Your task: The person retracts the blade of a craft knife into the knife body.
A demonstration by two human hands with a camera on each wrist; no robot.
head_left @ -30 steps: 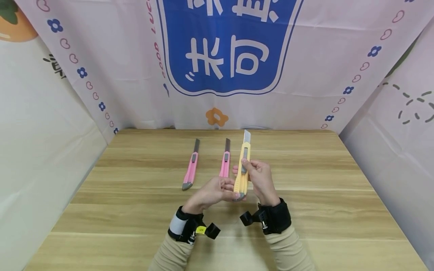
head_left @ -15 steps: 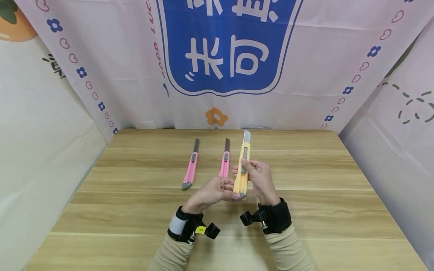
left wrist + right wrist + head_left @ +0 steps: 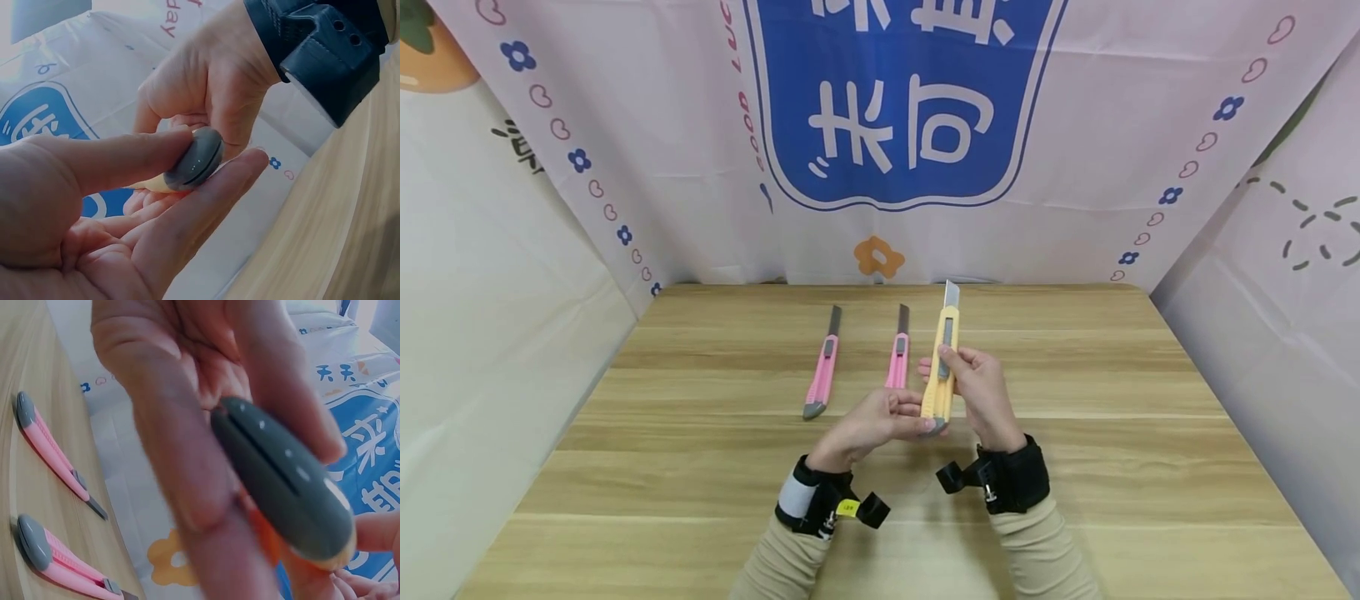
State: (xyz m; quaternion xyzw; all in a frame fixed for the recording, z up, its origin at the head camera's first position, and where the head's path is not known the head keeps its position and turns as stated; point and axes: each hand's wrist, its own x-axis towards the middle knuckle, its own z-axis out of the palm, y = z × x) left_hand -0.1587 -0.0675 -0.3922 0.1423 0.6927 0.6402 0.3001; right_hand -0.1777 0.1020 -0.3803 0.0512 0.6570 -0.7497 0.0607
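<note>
Both hands hold a yellow utility knife aloft, its silver blade extended and pointing away. My left hand pinches the grey end cap between thumb and fingers. Higher up the handle, my right hand grips it, with the thumb on the grey slider. To the left of the yellow one, two pink utility knives lie on the table with blades out. The left pink knife is in full view; the lower end of the nearer pink knife is hidden behind my left hand in the head view.
A wood-grain table spreads beneath the hands. Printed white cloth stands behind its far edge, and more cloth rises on both sides. Black bands with small cameras circle the wrists over beige sleeves.
Both hands have shifted slightly right and farther from the body, carrying the yellow utility knife, whose blade leans a little more to the right. The pink knives stay put.
</note>
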